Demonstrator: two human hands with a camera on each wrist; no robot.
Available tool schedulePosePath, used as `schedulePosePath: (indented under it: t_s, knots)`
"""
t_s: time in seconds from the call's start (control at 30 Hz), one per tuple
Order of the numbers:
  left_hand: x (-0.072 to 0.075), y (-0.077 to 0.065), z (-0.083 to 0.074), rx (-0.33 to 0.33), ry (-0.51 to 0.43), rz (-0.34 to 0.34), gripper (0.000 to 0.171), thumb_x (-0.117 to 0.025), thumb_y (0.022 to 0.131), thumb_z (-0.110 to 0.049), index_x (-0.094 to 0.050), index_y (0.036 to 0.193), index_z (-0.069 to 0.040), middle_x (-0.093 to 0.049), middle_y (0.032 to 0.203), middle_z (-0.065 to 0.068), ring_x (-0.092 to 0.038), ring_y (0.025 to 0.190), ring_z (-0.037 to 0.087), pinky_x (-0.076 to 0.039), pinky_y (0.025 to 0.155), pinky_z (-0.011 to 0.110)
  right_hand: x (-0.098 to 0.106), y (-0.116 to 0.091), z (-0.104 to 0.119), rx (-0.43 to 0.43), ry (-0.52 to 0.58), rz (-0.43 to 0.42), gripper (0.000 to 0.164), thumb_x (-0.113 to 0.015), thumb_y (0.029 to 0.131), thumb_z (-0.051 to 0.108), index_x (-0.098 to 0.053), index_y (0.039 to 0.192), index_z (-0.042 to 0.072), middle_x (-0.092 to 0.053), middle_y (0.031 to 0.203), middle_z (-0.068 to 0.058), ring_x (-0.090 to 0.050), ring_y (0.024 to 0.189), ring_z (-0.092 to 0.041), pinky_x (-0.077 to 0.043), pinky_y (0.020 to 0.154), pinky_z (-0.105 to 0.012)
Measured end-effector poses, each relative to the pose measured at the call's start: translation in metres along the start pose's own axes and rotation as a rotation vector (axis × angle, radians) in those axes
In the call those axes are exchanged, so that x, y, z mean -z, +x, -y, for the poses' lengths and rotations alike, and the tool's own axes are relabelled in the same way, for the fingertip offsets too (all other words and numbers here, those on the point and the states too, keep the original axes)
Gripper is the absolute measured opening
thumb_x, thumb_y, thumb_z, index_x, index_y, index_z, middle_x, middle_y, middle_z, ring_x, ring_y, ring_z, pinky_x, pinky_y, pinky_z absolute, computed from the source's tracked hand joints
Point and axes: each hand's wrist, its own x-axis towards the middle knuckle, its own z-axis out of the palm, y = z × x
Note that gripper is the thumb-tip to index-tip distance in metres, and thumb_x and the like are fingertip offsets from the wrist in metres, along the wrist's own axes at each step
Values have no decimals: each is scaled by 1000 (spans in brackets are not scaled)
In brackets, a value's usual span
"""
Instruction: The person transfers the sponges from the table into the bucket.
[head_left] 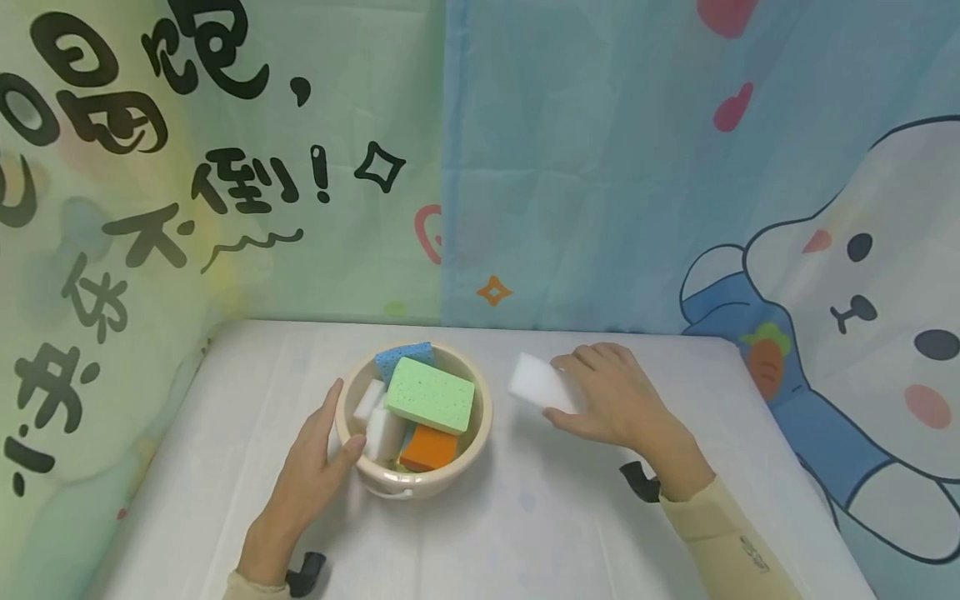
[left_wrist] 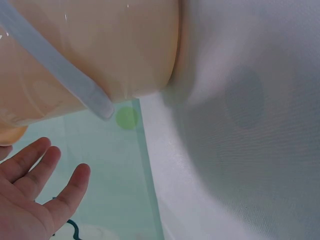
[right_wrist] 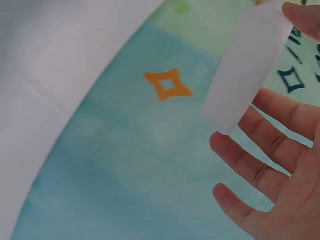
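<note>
A cream bucket [head_left: 480, 433] stands on the white table, with sponges heaped inside. On top lies a green speckled sponge [head_left: 431, 395], with an orange sponge [head_left: 430, 449] below it. A blue sponge [head_left: 405, 358] leans at the back rim, and white sponge blocks [head_left: 384, 433] fill the left side. My left hand [head_left: 315, 471] is at the bucket's left side, thumb at the rim, its fingers extended in the left wrist view. To the right of the bucket, my right hand [head_left: 611, 396] pinches a white sponge block [head_left: 542, 383] between thumb and fingers, raised over the table.
The bucket's pale handle [left_wrist: 60, 65] hangs down its near side. Behind the white-covered table [head_left: 517, 533] hangs a printed cloth backdrop [head_left: 570, 167] with lettering and a cartoon animal. Black straps [head_left: 640, 482] show at both wrists.
</note>
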Motion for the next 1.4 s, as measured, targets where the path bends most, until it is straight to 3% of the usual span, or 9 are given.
schedulePosePath:
  t_s: [0.3,0.6,1.07,1.4]
  knots:
    - [-1,0,1,-4,-5,2,75,-59,101,-33,-18,162,-17,-37,156,18,-36,141,39,-30,110,63,20,8,19,53,-7,-28,61,-75,77,54,-68,113,5,-66,103,-12,-60,100,-36,-41,98,-57]
    - [0,0,0,9,0,2,75,-59,101,-32,-18,162,-16,-37,156,18,-35,141,40,-30,110,64,28,20,46,161,28,-78,58,-75,77,53,-68,112,7,-64,97,-7,-58,94,-30,-42,97,-54]
    - [-1,1,2,6,5,5,75,-59,101,-31,-17,162,-17,-36,156,18,-34,141,40,-29,111,64,21,53,98,332,-36,-96,56,-66,84,57,-66,115,10,-65,103,-6,-59,102,-28,-39,104,-56]
    - [-1,1,0,20,18,-3,76,-60,101,-32,-18,162,-14,-37,156,19,-35,141,40,-30,111,63,8,63,116,387,-49,-31,59,-76,79,54,-65,121,14,-62,113,-6,-56,109,-28,-38,105,-55]
